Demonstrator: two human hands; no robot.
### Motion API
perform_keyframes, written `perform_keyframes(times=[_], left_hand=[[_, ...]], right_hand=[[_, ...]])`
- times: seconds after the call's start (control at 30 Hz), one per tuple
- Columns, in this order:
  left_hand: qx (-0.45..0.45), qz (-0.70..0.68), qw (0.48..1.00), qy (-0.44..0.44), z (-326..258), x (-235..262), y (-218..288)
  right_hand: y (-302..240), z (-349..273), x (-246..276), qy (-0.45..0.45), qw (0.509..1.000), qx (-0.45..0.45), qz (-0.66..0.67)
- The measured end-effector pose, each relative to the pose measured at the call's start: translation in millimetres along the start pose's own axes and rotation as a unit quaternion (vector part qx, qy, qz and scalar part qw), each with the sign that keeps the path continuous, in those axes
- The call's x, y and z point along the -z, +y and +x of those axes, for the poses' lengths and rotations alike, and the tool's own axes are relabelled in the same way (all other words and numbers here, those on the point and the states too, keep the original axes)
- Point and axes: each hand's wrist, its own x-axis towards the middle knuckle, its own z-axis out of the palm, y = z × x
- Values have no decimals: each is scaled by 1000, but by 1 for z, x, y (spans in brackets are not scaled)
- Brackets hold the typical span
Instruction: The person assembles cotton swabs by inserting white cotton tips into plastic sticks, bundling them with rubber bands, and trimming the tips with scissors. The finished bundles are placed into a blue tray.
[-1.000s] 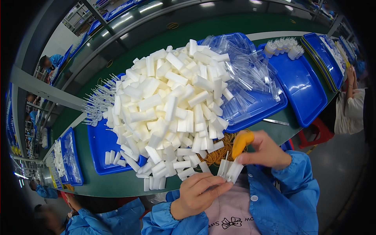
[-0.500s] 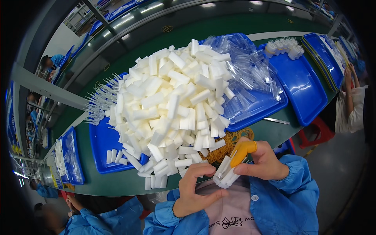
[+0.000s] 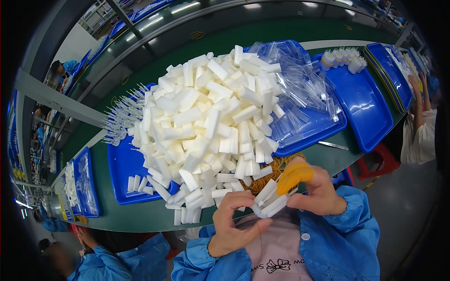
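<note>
Near the table's front edge my right hand [image 3: 318, 191], yellow finger cots on its fingers, pinches a small bundle of white foam pieces [image 3: 274, 206]. Narrow pale parts show between those pieces; their kind I cannot make out. My left hand [image 3: 234, 222] is at the bundle's left end, thumb and forefinger spread around it; whether they touch it is unclear. A big heap of white foam pieces [image 3: 199, 122] rises just beyond both hands. Yellow-brown rubber bands [image 3: 269, 175] lie in a pile behind the bundle, partly hidden by my right hand.
A blue tray [image 3: 126, 187] sits under the heap, beside thin-tipped clear plastic parts [image 3: 123, 114]. Clear plastic sleeves [image 3: 300, 84] fill another tray. Farther right, a blue tray [image 3: 368, 112] bears banded white bundles [image 3: 344, 58]. A metal strip [image 3: 333, 145] lies on the table. Other people sit at both sides.
The bundle has tilted slightly and shifted a little left, toward my left hand. My right fingers have moved slightly on it; the left hand stays nearly where it was.
</note>
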Motion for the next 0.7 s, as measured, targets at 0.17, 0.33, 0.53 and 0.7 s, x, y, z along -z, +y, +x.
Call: perform_keyframes(times=[0.17, 0.33, 0.53, 0.7], left_hand=[[20, -14, 1000, -7, -2, 3, 2], [32, -17, 999, -31, -1, 0, 4], [27, 2, 999, -46, -1, 2, 1], [7, 39, 998, -44, -1, 5, 0]], right_hand=[[7, 21, 44, 85, 952, 43, -290], [46, 17, 58, -3, 865, -43, -501], [52, 18, 63, -18, 892, -30, -450], [44, 15, 67, -18, 929, -100, -357]])
